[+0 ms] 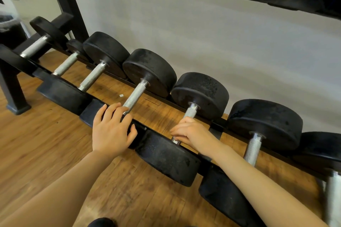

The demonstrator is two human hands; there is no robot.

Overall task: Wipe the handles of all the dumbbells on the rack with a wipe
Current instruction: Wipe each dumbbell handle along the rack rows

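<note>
A black rack (215, 122) holds a row of black dumbbells with knurled steel handles, running from far left of the hands up to the right edge. Well left of the left hand lie three dumbbells (92, 77), their handles bare. The left hand (110, 131) rests flat, fingers straight and slightly spread, on the near head (92, 110) of the fourth dumbbell, fingertips just touching the lower end of its handle (135, 96). Just right of it, the right hand (191, 134) is curled around the handle (191, 111) of the fifth dumbbell, gripping it low, close to the near head (166, 158); whether a wipe sits under the fingers cannot be told. Right of the right hand, another dumbbell handle (253, 148) shows above the forearm, and one more handle (334, 199) sits at the frame's edge. Wooden floor (46, 143) lies beneath both arms.
</note>
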